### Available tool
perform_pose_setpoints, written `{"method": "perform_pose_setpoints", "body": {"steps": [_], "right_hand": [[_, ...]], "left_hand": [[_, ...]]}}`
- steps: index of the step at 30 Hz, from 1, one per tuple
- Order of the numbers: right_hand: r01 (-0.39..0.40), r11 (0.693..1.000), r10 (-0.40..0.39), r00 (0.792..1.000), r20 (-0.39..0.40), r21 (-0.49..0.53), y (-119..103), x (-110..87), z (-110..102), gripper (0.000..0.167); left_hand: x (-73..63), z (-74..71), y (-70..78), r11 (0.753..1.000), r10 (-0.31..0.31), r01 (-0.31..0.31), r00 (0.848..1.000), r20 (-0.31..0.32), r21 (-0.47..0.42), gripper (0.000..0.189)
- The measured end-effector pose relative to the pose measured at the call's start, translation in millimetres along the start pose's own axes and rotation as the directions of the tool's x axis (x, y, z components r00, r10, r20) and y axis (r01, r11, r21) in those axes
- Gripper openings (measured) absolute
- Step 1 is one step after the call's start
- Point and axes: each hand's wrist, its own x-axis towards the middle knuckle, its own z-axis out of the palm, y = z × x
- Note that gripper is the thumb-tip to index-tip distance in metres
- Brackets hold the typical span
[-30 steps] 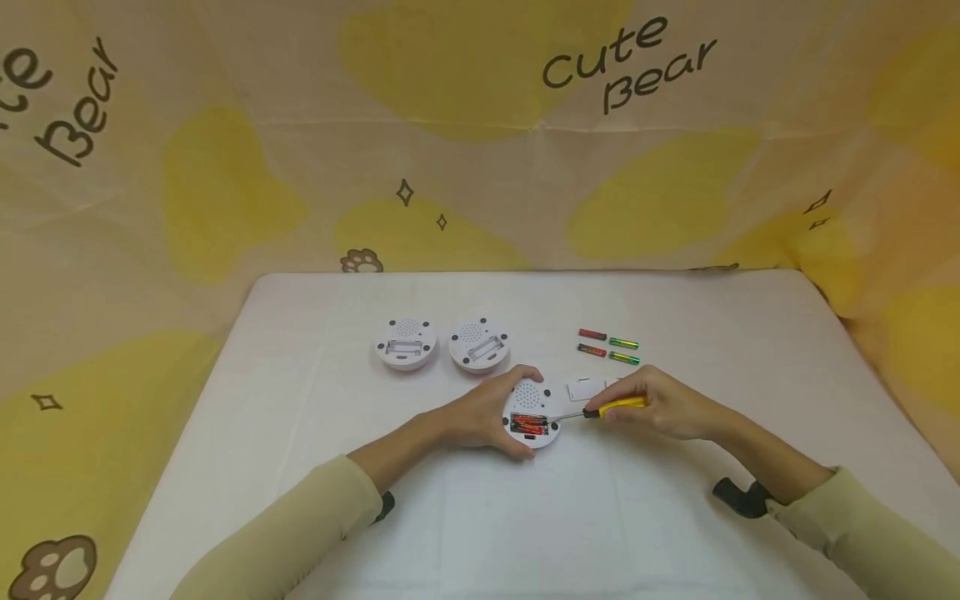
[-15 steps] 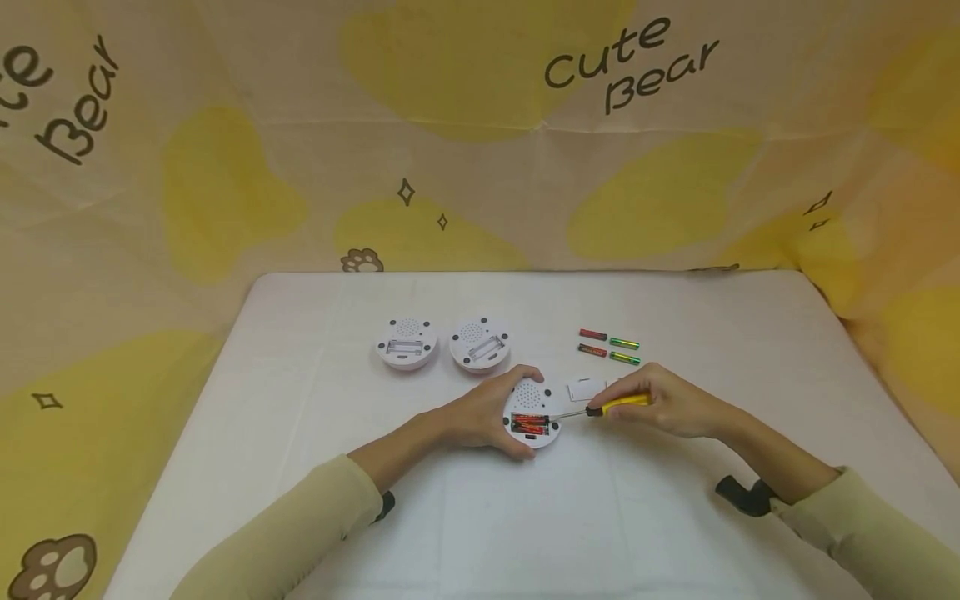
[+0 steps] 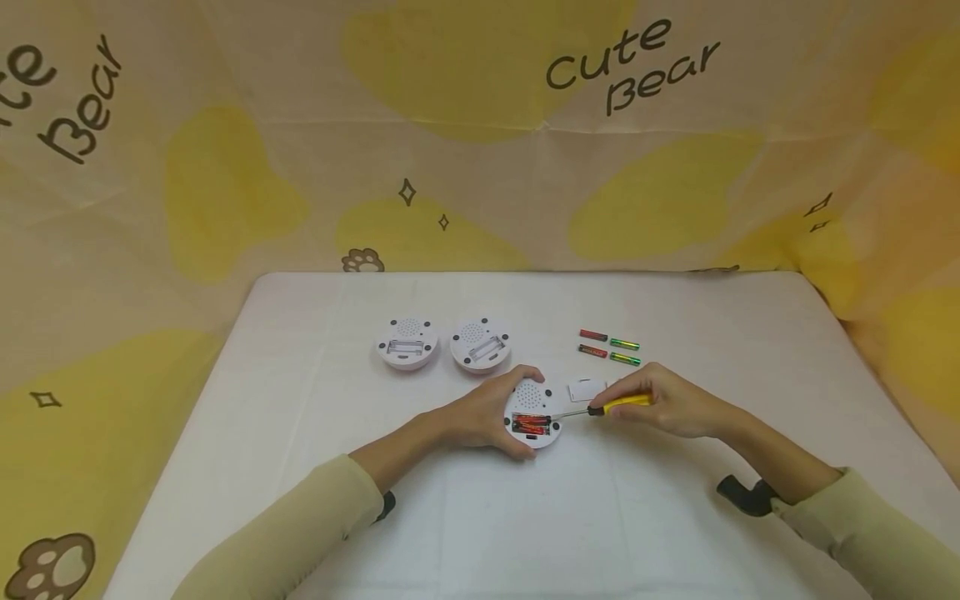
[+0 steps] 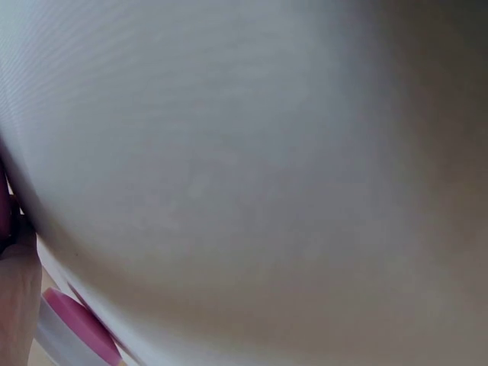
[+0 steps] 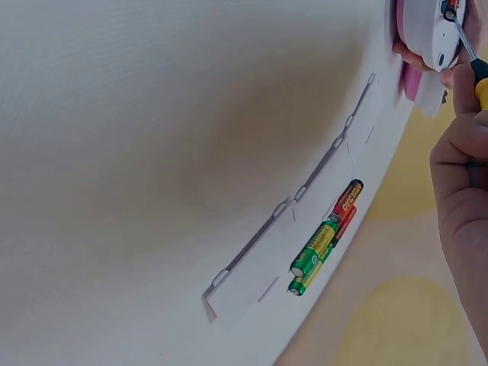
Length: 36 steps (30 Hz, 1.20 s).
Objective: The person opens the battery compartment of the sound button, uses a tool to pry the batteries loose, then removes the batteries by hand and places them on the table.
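My left hand [image 3: 486, 413] grips a round white device [image 3: 529, 395] from its left side, thumb at the near edge and fingers at the far edge. Its underside faces up, with speaker holes, black feet and an uncovered battery compartment. Red batteries [image 3: 531, 423] lie in that compartment, one slanted. Between the thumb and fingers of my right hand [image 3: 675, 406] is a screwdriver [image 3: 630, 402] with a yellow and black handle. Its metal shaft reaches left to the compartment's right end. In the right wrist view, the screwdriver [image 5: 479, 69] meets a battery end on the device [image 5: 423, 30].
Two similar devices [image 3: 407, 354] [image 3: 480, 333] stand upside down behind, their compartments bare. Two red batteries [image 3: 592, 335] and two green ones [image 3: 625, 343] lie at the back right. Flat white battery covers [image 3: 585, 389] lie in a row, partly behind my right hand.
My right hand and the screwdriver have shifted slightly to the right, the shaft staying at the compartment's end. The left hand keeps its grip on the device.
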Motion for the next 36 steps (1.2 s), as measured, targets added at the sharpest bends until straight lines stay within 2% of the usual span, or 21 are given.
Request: {"method": "perform_pose_setpoints", "body": {"steps": [12, 15, 17, 20, 23, 28, 32, 36], "right_hand": [[0.007, 1.0, -0.007, 1.0, -0.011, -0.005, -0.4, -3.1, -5.7, 0.023], [-0.018, 1.0, 0.018, 0.998, -0.052, -0.01, -1.5, -5.6, -10.1, 0.023], [-0.056, 0.998, 0.055, 0.993, -0.109, -0.008, -2.8, -8.1, -14.2, 0.023], [-0.135, 0.991, 0.132, 0.967, -0.218, 0.002, -4.0, -12.7, -22.4, 0.023], [-0.195, 0.981, 0.186, 0.928, -0.322, 0.006, -2.9, -17.3, -32.2, 0.026], [-0.238, 0.971, 0.199, 0.875, -0.442, -0.033, 7.6, -25.5, -49.7, 0.033], [-0.303, 0.95, 0.224, 0.834, -0.504, -0.078, 21.6, -34.8, -61.6, 0.038], [-0.371, 0.922, 0.259, 0.807, -0.53, -0.114, 38.2, -43.5, -69.5, 0.042]], "left_hand": [[0.1, 0.0, -0.4, 1.0, -0.015, 0.015, 1.0, 0.015, 0.0, 0.097], [0.2, -0.2, -0.8, 1.0, -0.011, 0.011, 1.0, 0.014, -0.003, 0.097], [0.3, -0.3, -0.9, 1.0, -0.008, 0.008, 1.0, 0.012, -0.005, 0.097], [0.1, -0.3, -1.1, 1.0, -0.008, 0.008, 1.0, 0.012, -0.01, 0.098], [-0.4, -0.4, -1.2, 1.0, -0.008, 0.008, 1.0, 0.011, -0.014, 0.098], [-1.0, -0.6, -1.5, 1.0, -0.01, 0.011, 1.0, 0.009, -0.016, 0.098], [-0.2, 0.1, -2.6, 1.0, -0.013, 0.013, 1.0, 0.008, -0.016, 0.098], [0.4, 0.7, -3.2, 1.0, -0.016, 0.016, 1.0, 0.008, -0.012, 0.097]]}}
